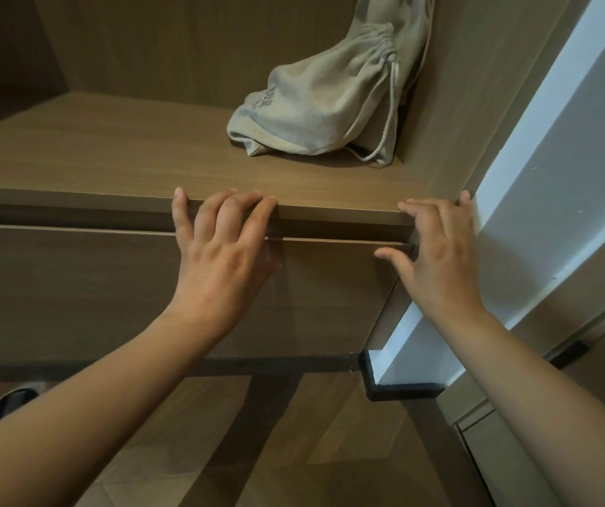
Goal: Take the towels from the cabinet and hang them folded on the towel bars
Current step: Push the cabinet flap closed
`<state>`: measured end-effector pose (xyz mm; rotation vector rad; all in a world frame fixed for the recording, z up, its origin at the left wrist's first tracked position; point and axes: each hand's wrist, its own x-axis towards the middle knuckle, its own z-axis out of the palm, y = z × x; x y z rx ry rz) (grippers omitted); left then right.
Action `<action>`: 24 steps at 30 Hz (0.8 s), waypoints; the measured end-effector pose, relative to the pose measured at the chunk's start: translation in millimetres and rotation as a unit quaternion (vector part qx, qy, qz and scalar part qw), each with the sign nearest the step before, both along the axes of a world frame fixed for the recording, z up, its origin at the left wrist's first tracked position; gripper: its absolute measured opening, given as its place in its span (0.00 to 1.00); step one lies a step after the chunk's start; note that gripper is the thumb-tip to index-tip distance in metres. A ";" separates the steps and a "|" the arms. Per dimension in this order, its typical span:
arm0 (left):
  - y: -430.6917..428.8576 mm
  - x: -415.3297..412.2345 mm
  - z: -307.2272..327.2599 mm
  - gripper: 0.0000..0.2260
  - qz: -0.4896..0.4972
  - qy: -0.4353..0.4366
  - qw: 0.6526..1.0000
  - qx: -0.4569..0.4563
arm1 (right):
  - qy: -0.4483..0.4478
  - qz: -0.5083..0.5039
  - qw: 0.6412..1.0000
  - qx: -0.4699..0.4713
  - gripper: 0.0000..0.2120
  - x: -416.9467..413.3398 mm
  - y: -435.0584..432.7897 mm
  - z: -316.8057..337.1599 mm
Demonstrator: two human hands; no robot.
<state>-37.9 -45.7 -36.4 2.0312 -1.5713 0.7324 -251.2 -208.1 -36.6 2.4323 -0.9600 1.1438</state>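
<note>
Both bare hands are raised to the front edge of a wooden shelf (118, 155) inside the cabinet (191, 42). The left hand (220, 250) is laid against that edge with its fingers (202, 217) spread apart, the tips hooked just over the shelf's lip and the palm hanging in front of the drawer (74, 287) below. The right hand (440, 258) is set near the shelf's right end, where the shelf meets the cabinet's side panel (476, 104); its fingers are also apart and lightly curled, the upper tips touching the shelf edge and the thumb resting on the top edge of the drawer front. Nothing is held in either hand. A narrow dark gap is seen between the underside of the shelf and the top of the drawer front, running the full width. On the shelf, pushed back into the right rear corner and leaning against the side panel, a pale cloth drawstring bag (315, 104) is lying, its cord trailing down its right side. No towels can be seen; whether any are kept behind the drawer front cannot be told. The left and middle of the shelf are open, well apart from the bag. To the right of the cabinet a white wall (568, 177) is seen, and wooden flooring (184, 451) lies below.
</note>
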 end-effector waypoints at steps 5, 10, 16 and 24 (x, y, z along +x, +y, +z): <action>-3.9 4.7 1.1 0.37 0.008 -0.013 1.000 0.015 | -0.011 -0.007 1.000 -0.009 0.28 3.6 -1.4 -4.7; -9.9 15.6 5.7 0.39 0.031 -0.009 0.999 0.040 | -0.014 -0.011 1.000 -0.007 0.28 4.1 0.5 -5.8; -12.1 14.8 2.5 0.38 0.029 -0.001 0.999 0.017 | 0.000 -0.013 1.000 0.024 0.38 4.9 9.1 -12.5; -13.4 15.6 3.8 0.39 0.032 0.007 0.999 0.008 | -0.039 -0.038 0.998 0.024 0.40 14.4 8.7 -19.8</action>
